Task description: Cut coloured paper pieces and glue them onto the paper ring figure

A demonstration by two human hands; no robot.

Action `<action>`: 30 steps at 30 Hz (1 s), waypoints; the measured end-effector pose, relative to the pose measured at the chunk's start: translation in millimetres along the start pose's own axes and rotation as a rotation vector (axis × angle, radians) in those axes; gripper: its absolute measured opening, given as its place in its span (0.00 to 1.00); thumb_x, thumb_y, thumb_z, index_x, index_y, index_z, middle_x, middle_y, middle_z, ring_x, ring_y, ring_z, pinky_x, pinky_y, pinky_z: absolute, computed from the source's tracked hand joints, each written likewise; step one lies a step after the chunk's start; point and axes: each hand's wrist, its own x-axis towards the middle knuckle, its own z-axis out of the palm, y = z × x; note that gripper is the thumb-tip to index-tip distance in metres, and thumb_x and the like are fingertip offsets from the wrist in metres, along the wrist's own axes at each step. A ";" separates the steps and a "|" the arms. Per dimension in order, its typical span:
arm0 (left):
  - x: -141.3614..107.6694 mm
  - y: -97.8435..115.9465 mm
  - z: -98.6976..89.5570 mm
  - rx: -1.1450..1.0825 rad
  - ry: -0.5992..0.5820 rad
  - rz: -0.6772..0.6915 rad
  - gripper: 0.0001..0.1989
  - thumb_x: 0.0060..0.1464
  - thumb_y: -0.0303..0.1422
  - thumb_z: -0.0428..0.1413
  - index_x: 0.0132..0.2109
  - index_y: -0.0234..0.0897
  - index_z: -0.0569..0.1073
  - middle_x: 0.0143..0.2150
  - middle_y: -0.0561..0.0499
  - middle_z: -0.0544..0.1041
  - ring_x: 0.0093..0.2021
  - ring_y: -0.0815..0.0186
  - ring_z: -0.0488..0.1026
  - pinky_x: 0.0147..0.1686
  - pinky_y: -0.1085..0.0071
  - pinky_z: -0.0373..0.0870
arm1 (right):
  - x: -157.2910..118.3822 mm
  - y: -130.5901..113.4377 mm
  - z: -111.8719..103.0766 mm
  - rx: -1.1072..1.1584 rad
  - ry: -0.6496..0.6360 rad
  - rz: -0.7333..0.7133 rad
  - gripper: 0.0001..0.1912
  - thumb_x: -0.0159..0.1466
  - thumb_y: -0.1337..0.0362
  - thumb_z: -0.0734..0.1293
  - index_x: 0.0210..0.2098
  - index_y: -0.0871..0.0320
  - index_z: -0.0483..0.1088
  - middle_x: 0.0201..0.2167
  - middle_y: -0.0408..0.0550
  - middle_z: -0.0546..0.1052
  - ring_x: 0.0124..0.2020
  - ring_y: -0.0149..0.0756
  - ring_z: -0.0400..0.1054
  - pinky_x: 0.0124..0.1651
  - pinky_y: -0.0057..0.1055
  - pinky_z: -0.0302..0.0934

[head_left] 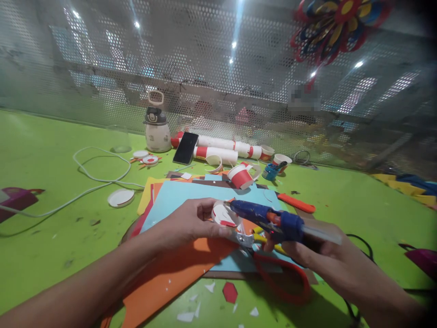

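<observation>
My left hand pinches a small white paper disc with red marks, thumb in front and fingers behind. My right hand is wrapped round a blue glue gun, whose tip points left at the disc's upper edge. A clear glue stick juts from the gun's rear. Below both hands, scissors with red handles and a tool with yellow handles lie over stacked orange paper and light blue paper.
Behind the sheets are a red and white paper cup, a phone, white paper rolls and a bottle. An orange cutter lies at the right. A white cable loops at the left; paper scraps lie in front.
</observation>
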 end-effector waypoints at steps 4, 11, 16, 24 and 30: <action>0.0 0.1 -0.5 0.016 0.002 -0.003 0.12 0.42 0.29 0.66 0.36 0.34 0.75 0.35 0.50 0.77 0.38 0.64 0.71 0.43 0.66 0.64 | -0.7 0.6 0.7 -0.007 0.017 0.020 0.11 0.66 0.57 0.61 0.38 0.55 0.72 0.32 0.47 0.75 0.31 0.37 0.68 0.34 0.28 0.65; -0.7 -1.1 0.2 -0.014 -0.003 0.001 0.13 0.41 0.29 0.67 0.38 0.35 0.75 0.34 0.52 0.77 0.37 0.66 0.72 0.43 0.68 0.65 | -0.7 -0.6 0.0 -0.058 0.046 0.002 0.13 0.65 0.56 0.62 0.36 0.57 0.74 0.29 0.47 0.75 0.30 0.38 0.69 0.32 0.29 0.66; 0.4 -1.7 0.4 -0.022 0.011 -0.010 0.15 0.41 0.29 0.67 0.39 0.34 0.76 0.34 0.51 0.77 0.37 0.64 0.72 0.43 0.67 0.65 | -1.1 -0.8 0.5 -0.053 0.064 0.010 0.12 0.64 0.57 0.64 0.36 0.58 0.74 0.29 0.48 0.75 0.34 0.41 0.70 0.33 0.29 0.66; 0.1 -1.0 0.1 -0.020 0.004 0.001 0.13 0.41 0.28 0.66 0.37 0.35 0.75 0.34 0.51 0.76 0.36 0.66 0.71 0.42 0.68 0.65 | -3.2 2.0 0.6 -0.033 0.037 0.027 0.11 0.66 0.57 0.61 0.35 0.56 0.72 0.30 0.46 0.74 0.29 0.36 0.67 0.31 0.27 0.64; 0.4 1.1 2.3 -0.040 0.015 -0.004 0.10 0.42 0.26 0.66 0.34 0.34 0.75 0.31 0.53 0.75 0.35 0.67 0.70 0.42 0.69 0.64 | -0.7 -3.4 1.9 -0.013 0.024 0.033 0.12 0.65 0.55 0.62 0.35 0.56 0.71 0.31 0.48 0.73 0.36 0.40 0.69 0.30 0.27 0.64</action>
